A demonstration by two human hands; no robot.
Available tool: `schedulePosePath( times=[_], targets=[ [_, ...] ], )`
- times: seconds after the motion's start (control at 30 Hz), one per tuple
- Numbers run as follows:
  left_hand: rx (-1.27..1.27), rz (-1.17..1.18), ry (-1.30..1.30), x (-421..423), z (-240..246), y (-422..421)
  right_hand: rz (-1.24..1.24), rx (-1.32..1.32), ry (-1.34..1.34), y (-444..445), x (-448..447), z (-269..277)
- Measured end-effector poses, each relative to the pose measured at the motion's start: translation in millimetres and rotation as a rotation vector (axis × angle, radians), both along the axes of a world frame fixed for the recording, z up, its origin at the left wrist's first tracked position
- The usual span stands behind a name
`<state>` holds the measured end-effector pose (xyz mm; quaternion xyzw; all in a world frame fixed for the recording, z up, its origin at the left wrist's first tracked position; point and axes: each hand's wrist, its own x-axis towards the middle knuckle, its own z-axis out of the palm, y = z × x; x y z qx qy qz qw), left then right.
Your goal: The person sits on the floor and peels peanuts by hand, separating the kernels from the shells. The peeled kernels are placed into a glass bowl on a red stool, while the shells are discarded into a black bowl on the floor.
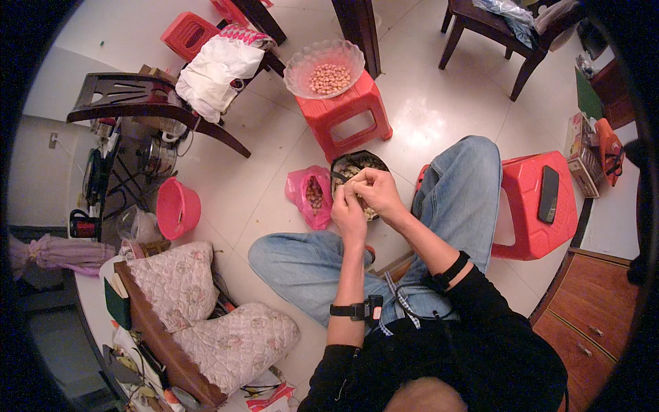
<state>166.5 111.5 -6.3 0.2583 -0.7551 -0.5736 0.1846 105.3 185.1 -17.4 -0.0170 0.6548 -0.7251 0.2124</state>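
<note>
My left hand [349, 210] and my right hand [377, 193] meet with bent fingers, their fingertips pinched close together. Anything between them is too small or hidden to make out. Right beneath them stands a black-lined bin [371, 157] containing what look like peanut shells [344, 173]; my hands cover part of it. Just left of the bin, a pink plastic bag [296, 186] lies open on the floor with peanuts [314, 196] inside. Beyond the bin, a clear scalloped bowl [298, 66] of shelled peanuts [329, 79] rests on a red plastic stool [337, 110].
To my right, another red stool [525, 206] bears a dark flat object [549, 194]. A pink bucket [177, 208] stands at left, near a quilted floral-covered seat [242, 335]. Dark wooden chairs [484, 31] [139, 110] are farther off. Wooden drawers [582, 304] line the right side.
</note>
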Motion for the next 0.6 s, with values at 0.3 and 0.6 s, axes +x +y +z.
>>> schedulePosePath(
  times=[0.3,0.6],
  targets=[
    [0.128,0.074,0.086,-2.5,-4.5,-12.1,0.095,-0.217,-0.069,0.2,7.2,-0.5],
    [0.554,0.027,0.014,-2.1,2.5,-8.9,0.157,-0.252,0.048,9.1,4.6,7.2]
  ],
)
